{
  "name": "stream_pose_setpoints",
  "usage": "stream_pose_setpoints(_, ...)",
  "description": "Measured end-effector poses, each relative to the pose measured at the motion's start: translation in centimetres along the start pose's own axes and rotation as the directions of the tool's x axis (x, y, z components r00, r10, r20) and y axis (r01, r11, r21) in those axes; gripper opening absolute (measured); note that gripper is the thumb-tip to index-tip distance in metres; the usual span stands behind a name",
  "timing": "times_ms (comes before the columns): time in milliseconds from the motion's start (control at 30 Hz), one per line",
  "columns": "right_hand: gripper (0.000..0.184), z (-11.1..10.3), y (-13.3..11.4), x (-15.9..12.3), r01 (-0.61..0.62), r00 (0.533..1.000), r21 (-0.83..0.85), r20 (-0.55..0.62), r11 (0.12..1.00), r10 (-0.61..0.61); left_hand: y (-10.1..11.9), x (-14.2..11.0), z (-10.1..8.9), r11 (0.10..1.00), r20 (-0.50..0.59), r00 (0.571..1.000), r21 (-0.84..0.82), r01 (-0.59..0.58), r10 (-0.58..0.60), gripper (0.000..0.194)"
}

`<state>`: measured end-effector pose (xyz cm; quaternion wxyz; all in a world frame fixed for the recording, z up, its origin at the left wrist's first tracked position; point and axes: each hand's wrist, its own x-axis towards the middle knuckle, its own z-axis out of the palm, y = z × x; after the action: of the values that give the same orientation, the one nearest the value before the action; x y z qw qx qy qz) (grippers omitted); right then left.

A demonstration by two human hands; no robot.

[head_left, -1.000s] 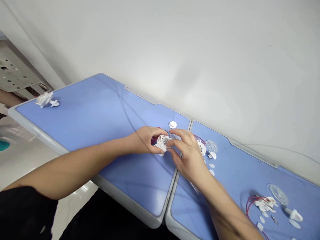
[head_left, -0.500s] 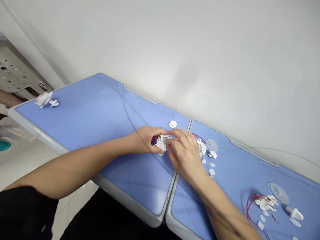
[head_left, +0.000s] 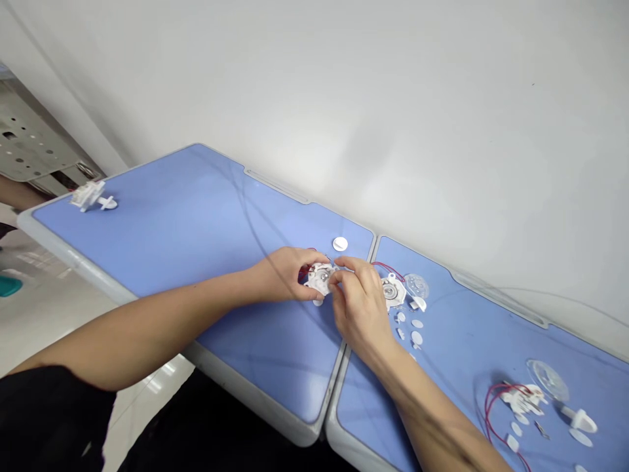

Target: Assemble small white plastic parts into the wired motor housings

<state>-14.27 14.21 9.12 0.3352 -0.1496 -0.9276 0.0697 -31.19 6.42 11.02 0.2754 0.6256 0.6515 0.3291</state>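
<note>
My left hand grips a white plastic housing by its left side, thumb below and fingers above. Red wires show between the palm and this part, which has a round, shiny centre. At the housing's right edge, my right hand has its thumb and index finger pinched together; what they hold, if anything, is hidden. Just beyond the hands lies a white round knob. A second white housing with red wires rests to the right of my right hand, beside a clear disc.
Several small white pieces lie right of my right wrist. Farther right are a white part with red wires, a clear disc and a white knob. A white assembly stands at the table's far left, and a wall runs behind.
My right hand has shifted slightly left and its fingers have drawn back a little, showing more of the housing's centre. My left hand keeps its grip in the same place.
</note>
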Motion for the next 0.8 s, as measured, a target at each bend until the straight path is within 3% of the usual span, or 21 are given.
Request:
stream_pose_setpoints(267,0.013,0.3,-0.4,-0.1,-0.006,0.997,-0.023,-0.075,1.0,0.004,0.2,-0.2,0.6,0.999,-0.003,0.999,-0.025,0.035,-0.035,0.048)
stream_pose_setpoints(467,0.013,0.1,-0.5,0.0,-0.019,0.998,0.013,-0.066,1.0,0.02,0.5,-0.2,0.4,0.999,-0.01,0.999,-0.019,0.047,-0.048,0.051)
stream_pose_setpoints(633,0.013,-1.0,-0.3,0.4,-0.068,0.994,0.078,-0.077,0.995,0.074,0.5,-0.2,0.4,0.998,-0.002,0.999,-0.046,0.049,-0.049,0.05)
stream_pose_setpoints(733,0.013,-2.8,-0.2,1.1,-0.103,0.995,0.139,0.003,0.985,0.103,0.4,-0.2,0.3,0.996,-0.004,0.999,-0.077,0.051,-0.052,0.05)
stream_pose_setpoints(800,0.014,-4.2,-0.3,1.5,-0.157,0.982,0.151,0.131,0.976,0.138,0.3,-0.1,0.2,0.993,-0.004,0.999,-0.102,0.052,-0.053,0.049)
